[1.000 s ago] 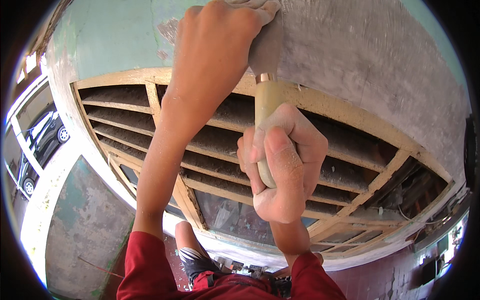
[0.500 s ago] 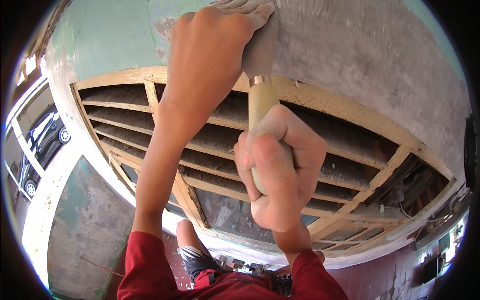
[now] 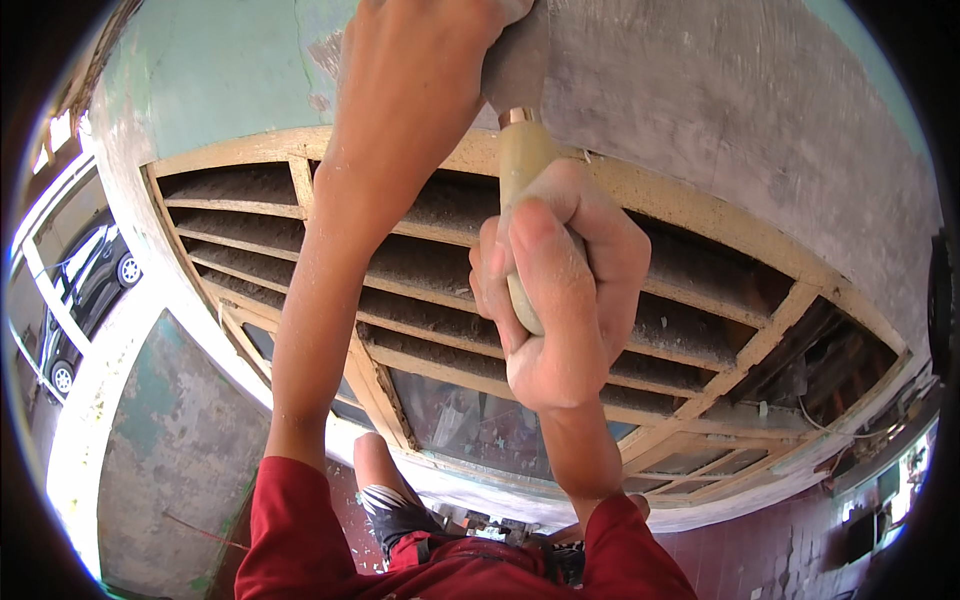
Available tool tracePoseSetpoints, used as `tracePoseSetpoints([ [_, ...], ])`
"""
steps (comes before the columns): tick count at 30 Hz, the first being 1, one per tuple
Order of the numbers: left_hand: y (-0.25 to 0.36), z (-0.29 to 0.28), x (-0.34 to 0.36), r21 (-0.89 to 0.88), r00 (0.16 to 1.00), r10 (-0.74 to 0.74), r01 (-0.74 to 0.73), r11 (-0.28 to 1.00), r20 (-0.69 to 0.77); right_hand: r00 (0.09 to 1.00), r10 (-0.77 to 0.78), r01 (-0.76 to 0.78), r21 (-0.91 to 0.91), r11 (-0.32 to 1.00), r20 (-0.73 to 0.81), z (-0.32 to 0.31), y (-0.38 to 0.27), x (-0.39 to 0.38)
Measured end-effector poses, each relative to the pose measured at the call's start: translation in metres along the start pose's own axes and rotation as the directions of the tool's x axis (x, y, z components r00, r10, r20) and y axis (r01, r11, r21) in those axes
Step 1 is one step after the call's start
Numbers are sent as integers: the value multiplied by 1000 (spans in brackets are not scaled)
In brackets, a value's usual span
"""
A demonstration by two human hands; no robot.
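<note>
My right hand is shut on the pale handle of a scraper, held upright in the middle of the view. Its wide, dull blade lies against the wall above a vent, on grey, scraped-looking surface bordering worn pale-green paint. My left hand reaches up over the blade's left side and touches it near the top; most of its fingers are cut off by the upper edge, so I cannot tell how they are bent.
A cream wooden louvred vent with dusty slats and glass panes spans below my hands. A weathered panel leans at lower left; beyond it a dark car stands behind white bars. A cable hangs at right.
Both hands and the scraper have moved upward along the wall since half a second ago, taking most of my left fingers out of view. My right hand keeps its grip.
</note>
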State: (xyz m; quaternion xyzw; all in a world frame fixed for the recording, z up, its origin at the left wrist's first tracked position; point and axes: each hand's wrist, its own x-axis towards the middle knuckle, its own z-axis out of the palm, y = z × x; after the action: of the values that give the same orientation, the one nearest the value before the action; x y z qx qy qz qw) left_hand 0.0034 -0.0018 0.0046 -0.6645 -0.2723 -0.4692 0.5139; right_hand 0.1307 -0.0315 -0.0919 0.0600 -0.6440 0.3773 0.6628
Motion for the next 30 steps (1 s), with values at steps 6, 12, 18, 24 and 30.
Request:
tracePoseSetpoints([
  [6, 19, 6, -24, 58, 996, -80, 77, 995, 46, 999, 49, -49, -75, 996, 4, -9, -2, -26],
  [12, 18, -2, -13, -30, 992, -102, 105, 994, 79, 999, 39, -39, 8, 999, -19, -4, -3, -22],
  [18, 11, -3, -8, 47, 999, -3, 1, 999, 50, 999, 29, -30, -33, 999, -21, -4, 0, -17],
  [24, 17, 3, -19, -41, 997, -59, 61, 997, 47, 997, 67, -69, -74, 995, -23, -5, -3, -25],
  [30, 9, 2, -10, 38, 999, -18, 16, 999, 39, 999, 48, -48, -61, 997, -2, -7, -4, -11],
])
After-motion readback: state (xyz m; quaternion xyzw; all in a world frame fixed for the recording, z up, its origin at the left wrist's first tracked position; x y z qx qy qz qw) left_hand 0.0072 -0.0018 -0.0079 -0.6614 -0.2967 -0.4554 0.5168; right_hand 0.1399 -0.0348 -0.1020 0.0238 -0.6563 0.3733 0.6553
